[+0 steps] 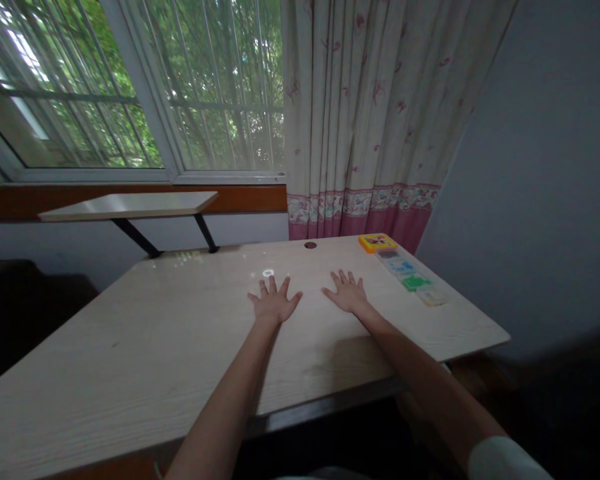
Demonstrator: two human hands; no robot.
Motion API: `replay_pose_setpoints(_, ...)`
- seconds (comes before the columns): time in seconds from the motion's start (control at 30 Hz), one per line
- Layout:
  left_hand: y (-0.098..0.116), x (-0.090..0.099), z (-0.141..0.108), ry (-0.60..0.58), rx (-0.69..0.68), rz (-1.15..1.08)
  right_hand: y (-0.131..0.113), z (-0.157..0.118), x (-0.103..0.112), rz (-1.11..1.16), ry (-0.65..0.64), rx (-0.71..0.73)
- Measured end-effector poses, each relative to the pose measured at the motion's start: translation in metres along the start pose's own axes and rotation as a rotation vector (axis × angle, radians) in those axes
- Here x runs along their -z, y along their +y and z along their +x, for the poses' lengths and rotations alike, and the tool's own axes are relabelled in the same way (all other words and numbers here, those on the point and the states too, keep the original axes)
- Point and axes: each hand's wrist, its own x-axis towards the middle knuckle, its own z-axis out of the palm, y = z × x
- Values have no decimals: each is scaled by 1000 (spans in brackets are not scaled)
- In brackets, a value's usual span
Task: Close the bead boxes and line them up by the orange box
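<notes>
The left hand [273, 307] is open, palm down, its fingers spread on the pale wood desk [145, 347]. The right hand [347, 295] is open in the same way, palm down on the desk, fingers fanned; neither hand grips anything. A strip of desktop separates the two thumbs, which point toward each other.

Just beyond the left fingertips is a bright ring [269, 273]; whether it is an object or a reflection, I cannot tell. Desktop spreads broadly from the left hand to the slanting left edge, and the near edge runs under both forearms, well back from the hands.

To the right of the right hand, with a strip of wood between, a row of translucent flat pieces [416, 283], blue and green among them, follows the right edge. The row begins beside a yellow-orange box [377, 243] at the far right corner. A round brown hole [311, 245] lies near the far edge, between the two hands' lines of reach.

At the far left, a raised shelf [130, 205] on black supports [206, 233] overhangs the back edge. Behind stand a barred window [220, 87] and a flowered curtain [360, 120].
</notes>
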Motion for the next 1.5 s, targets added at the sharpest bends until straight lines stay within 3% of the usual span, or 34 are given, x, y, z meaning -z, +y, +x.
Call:
replay_pose_setpoints(0.9,-2,-6,-1,50,-18,16,5,3,-7,12,52,21)
replay_pose_setpoints(1.17,2,2,-7,-5,-29,56,10,-5,2,113,27,93)
replay_pose_setpoints(1.27,2,13,-11,-7,-60,114,30,-19,16,208,14,237)
replay_pose_setpoints(1.33,4,24,-9,-16,-106,156,57,-28,30,214,106,287)
replay_pose_setpoints(1.43,26,44,10,-63,-227,161,117,-32,53,140,295,157)
replay_pose_setpoints(1.5,62,54,33,-43,-323,117,161,-27,64,87,335,20)
